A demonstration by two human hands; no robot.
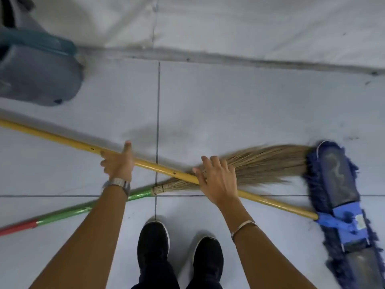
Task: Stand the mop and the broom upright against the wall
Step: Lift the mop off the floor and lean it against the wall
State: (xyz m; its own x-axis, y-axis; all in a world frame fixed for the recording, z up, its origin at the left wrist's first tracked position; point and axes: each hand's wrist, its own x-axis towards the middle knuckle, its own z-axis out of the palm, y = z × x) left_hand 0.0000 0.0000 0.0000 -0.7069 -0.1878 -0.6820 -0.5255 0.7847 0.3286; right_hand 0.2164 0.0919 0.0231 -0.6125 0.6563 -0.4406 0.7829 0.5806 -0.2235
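Observation:
The mop lies flat on the tiled floor. Its yellow handle (62, 139) runs diagonally from far left to the blue mop head (337, 184) at the right. Under it lies the broom, its green and red handle (68, 211) pointing lower left and its straw bristles (262, 163) fanned out towards the mop head. My left hand (118, 163) is on the yellow handle with fingers curled round it and thumb out. My right hand (216, 180) lies over the handle where it crosses the bristles, fingers spread. The wall (229, 21) rises just beyond.
A grey bin with a teal rim (37, 76) stands at the upper left against the wall's base. My two black shoes (154, 245) are right below the crossed handles. Bare floor tiles (229, 105) lie between the tools and the wall.

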